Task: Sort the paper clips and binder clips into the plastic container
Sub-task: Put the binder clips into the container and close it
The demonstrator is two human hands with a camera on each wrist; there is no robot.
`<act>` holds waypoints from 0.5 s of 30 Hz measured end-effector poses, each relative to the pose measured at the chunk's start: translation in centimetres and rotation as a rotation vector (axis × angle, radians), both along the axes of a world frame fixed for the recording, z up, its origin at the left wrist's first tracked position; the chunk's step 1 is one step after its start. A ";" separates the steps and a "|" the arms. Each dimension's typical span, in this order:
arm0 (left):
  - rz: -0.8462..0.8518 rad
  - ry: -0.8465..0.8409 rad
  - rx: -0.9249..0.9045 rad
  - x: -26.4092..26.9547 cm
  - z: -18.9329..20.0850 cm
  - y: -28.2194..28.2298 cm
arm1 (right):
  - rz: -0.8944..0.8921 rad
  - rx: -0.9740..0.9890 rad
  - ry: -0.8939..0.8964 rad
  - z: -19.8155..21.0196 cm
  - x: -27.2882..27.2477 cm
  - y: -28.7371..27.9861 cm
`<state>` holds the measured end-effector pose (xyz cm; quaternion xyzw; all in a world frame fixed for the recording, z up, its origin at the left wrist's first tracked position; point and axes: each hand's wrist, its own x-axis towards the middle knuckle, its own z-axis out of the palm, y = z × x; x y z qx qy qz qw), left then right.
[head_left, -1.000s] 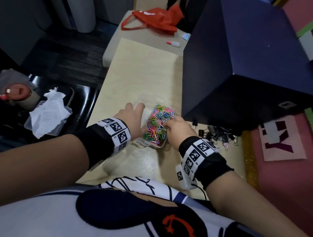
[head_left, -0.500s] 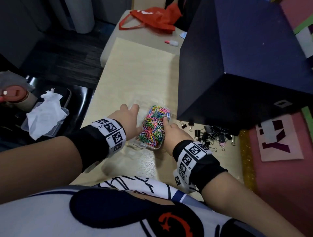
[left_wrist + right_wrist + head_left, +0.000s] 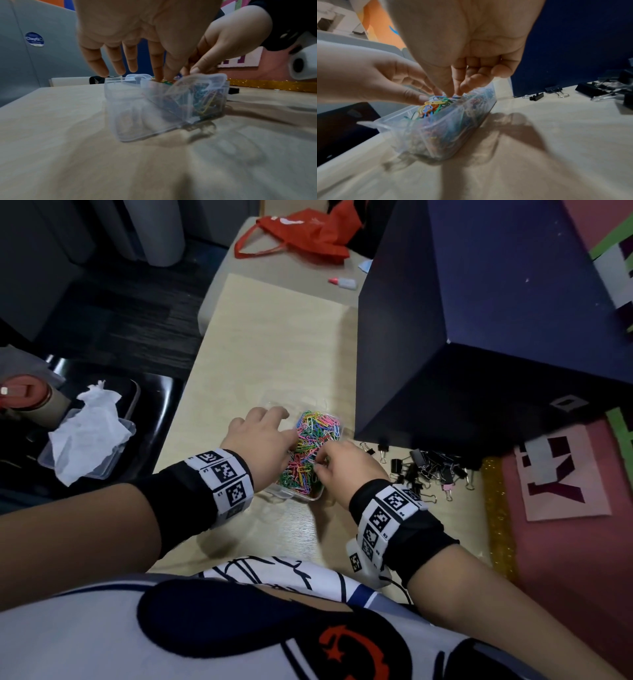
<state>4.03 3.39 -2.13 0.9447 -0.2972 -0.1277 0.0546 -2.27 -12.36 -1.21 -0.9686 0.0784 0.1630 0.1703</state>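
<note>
On the worktop, close to me: my clear plastic container stands just beside the big dark blue box.
Paper clips: the coloured paper clips are heaped in the container's right-hand compartment, up to the rim.
Other compartment: the left side looks clear; I cannot tell whether anything lies in it.
Binder clips: the black binder clips lie loose on the worktop to my right, at the foot of the box, apart from the container.
Left hand: my left hand is spread over the container with its fingers straight and relaxed, the tips dipping onto the heap; it holds nothing that I can see.
Right hand: my right hand has its fingers curled, thumb and forefinger tips down among the clips, seemingly pinching a few; the blur hides exactly how many.
Handling, paper clips: light, springy wire that tangles, so I judge a small pinch may drag a chain of others out.
Handling, binder clips: stiffer and heavier; I would take each by its black body or wire handles.
Handling, container: thin, light plastic that could slide or tip, so one hand should steady a wall.
</note>
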 end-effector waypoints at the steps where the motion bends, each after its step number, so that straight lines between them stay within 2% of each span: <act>1: 0.018 0.001 -0.025 0.3 0.1 0.2 | -0.036 0.013 -0.024 0.1 0.0 -0.1; 4: 0.115 0.002 -0.049 1.5 0.5 0.8 | -0.180 0.021 -0.054 0.1 0.1 -1.1; 7: 0.199 0.057 -0.024 2.8 0.4 1.9 | -0.322 -0.062 0.002 -0.6 -0.1 -2.6; 11: 0.216 0.234 0.058 3.9 -0.2 2.8 | -0.492 -0.254 0.153 -1.7 -1.1 -4.0; 13: 0.258 0.249 0.049 4.1 -0.4 2.8 | -0.569 -0.235 0.252 -2.6 -1.4 -4.9; 15: 0.298 0.239 0.030 4.0 -0.4 2.7 | -0.551 -0.221 0.343 -3.6 -1.5 -5.7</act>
